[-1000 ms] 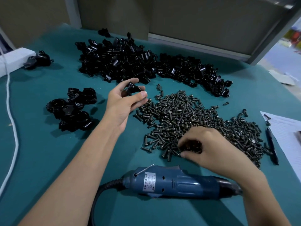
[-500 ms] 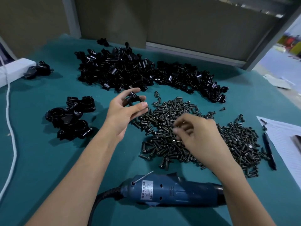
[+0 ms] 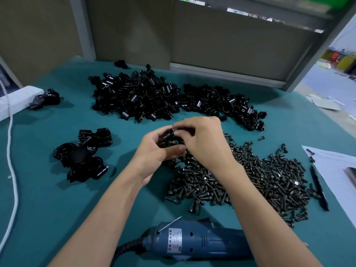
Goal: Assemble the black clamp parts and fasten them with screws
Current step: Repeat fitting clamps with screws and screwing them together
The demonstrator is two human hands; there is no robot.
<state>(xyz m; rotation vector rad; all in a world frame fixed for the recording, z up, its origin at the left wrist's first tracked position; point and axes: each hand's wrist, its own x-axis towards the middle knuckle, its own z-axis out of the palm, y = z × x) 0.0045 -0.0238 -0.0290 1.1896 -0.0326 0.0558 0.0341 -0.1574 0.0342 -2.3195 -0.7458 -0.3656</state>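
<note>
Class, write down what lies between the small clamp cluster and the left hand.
Only bare mat lies between clamp cluster and left hand, in the head view.

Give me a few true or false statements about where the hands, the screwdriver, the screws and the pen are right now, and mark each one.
1. The left hand holds a small black clamp part. True.
2. The right hand grips the blue screwdriver. False: the screwdriver lies untouched on the table, and the right hand pinches a screw at the clamp part.
3. The screw pile lies to the right of the finished clamps. True.
4. The pen lies left of the finished clamps. False: it lies at the far right, beside the paper.
</note>
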